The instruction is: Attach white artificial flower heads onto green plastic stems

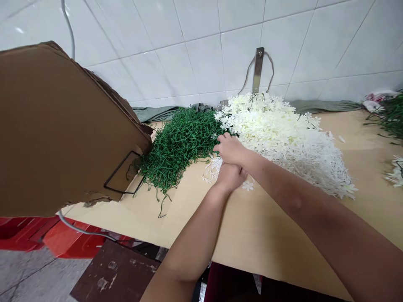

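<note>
My right hand (232,150) crosses over my left hand (231,177) at the near edge of two piles, and the two touch. Bent fingers close my right hand; whatever it holds is hidden. My left hand is curled closed beneath, its contents also out of sight. Just left of them spreads a tangled heap of green plastic flower stems (185,140). To their right rises a big pile of white artificial flowers (267,121). Small white pieces (214,165) lie beside my hands, and one loose white blossom (247,185) rests on the table by my left hand.
A large cardboard box (63,134) stands at the left of the table (264,235), a black wire frame (108,184) against it. A metal strip (258,69) hangs on the tiled wall. More green stems (392,115) lie far right. Red stools (74,241) stand below.
</note>
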The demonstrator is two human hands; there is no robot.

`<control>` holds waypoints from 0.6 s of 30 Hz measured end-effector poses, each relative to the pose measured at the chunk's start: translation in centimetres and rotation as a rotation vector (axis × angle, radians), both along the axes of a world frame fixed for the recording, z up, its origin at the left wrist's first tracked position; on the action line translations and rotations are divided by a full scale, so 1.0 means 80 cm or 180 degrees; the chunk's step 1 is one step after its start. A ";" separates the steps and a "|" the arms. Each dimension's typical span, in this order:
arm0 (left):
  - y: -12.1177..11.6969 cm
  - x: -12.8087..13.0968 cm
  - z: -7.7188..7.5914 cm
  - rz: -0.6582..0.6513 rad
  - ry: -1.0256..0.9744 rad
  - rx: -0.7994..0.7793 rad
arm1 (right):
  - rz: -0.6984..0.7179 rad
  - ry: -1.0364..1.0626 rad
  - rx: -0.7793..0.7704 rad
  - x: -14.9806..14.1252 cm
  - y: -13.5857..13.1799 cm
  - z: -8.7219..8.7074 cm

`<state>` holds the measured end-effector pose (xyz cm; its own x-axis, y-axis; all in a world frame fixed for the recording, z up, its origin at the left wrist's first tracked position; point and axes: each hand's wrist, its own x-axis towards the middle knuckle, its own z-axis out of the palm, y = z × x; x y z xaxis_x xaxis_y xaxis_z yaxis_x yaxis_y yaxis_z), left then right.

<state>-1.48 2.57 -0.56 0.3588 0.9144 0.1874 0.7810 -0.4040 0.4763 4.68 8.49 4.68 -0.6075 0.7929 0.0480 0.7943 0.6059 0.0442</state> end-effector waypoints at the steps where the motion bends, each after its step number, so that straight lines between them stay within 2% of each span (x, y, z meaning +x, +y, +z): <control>1: 0.001 -0.001 0.000 -0.0036 -0.0017 0.0048 | 0.0051 -0.0144 0.0059 -0.003 0.005 -0.002; 4: 0.003 -0.002 0.001 -0.0196 0.0040 0.0128 | 0.0254 -0.0409 0.0266 -0.005 0.017 -0.008; 9: 0.006 -0.001 -0.001 -0.0238 0.0205 0.0157 | 0.0291 -0.0292 0.0352 -0.006 0.030 -0.018; 12: 0.007 -0.002 -0.001 -0.0184 0.0281 0.0121 | 0.0287 -0.0190 0.0393 -0.004 0.031 -0.015; 14: 0.008 -0.004 -0.001 -0.0117 0.0208 0.0137 | 0.0133 0.0203 0.0437 0.001 0.030 -0.007; 18: 0.012 -0.008 -0.003 0.0208 -0.0467 0.0155 | -0.0460 0.1640 0.0487 0.016 0.030 0.017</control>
